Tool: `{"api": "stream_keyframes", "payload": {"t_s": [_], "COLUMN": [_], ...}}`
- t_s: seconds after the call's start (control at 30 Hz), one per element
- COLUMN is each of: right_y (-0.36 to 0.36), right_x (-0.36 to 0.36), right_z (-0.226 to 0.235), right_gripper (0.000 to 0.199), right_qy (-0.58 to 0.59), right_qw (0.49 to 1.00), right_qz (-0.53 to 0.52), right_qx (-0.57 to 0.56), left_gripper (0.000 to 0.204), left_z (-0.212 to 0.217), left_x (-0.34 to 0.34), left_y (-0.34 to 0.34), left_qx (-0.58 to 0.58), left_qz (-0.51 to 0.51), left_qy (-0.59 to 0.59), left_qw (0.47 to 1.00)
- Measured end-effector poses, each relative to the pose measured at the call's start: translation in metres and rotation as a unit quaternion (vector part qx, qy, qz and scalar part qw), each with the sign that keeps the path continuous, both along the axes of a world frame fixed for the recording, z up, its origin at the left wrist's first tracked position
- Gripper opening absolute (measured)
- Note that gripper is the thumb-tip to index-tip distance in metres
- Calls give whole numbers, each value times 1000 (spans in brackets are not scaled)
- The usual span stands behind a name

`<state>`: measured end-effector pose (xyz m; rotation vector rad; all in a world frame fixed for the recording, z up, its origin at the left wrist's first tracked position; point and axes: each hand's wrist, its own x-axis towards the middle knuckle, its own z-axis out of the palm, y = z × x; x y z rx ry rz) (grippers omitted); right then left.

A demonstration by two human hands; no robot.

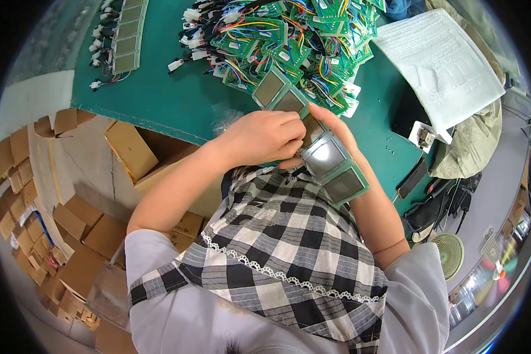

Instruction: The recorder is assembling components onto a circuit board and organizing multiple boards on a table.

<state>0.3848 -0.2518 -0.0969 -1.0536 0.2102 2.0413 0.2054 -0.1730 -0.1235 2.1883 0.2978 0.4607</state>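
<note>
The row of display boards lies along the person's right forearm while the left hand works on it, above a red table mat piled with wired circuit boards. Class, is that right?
Not quite: the table mat is green, not red, as the head view shows. The rest holds: the row of display boards lies along the right forearm, the left hand on it, wired circuit boards piled beyond.

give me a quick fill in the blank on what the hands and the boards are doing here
1. The left hand and right hand hold a row of display panels over a ____ work mat.
2. The pile of circuit boards trails coloured ____.
3. Below the table edge sits an open ____ box.

Missing words: green; wires; cardboard
</note>
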Motion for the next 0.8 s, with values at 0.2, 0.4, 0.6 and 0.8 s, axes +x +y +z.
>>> {"api": "stream_keyframes", "payload": {"t_s": [0.2, 0.4, 0.6, 0.8], "right_y": [-2, 8, 6, 10], "right_x": [-1, -3, 12, 7], "right_z": [-3, 11, -18, -17], "right_gripper": [51, 54, 59, 65], "right_qy": [40, -33, -4, 29], "right_qw": [999, 998, 998, 997], "right_qz": [-35, 49, 26, 10], "right_qx": [-8, 22, 50, 67], "left_gripper": [28, 24, 20, 28], "left_z": [4, 13, -17, -79], "left_x": [3, -4, -80, -108], "left_y": [6, 11, 5, -10], "left_qx": [-41, 27, 302, 188], "left_qz": [-14, -19, 225, 39], "left_qy": [22, 75, 18, 235], "left_qw": [999, 997, 926, 953]}}
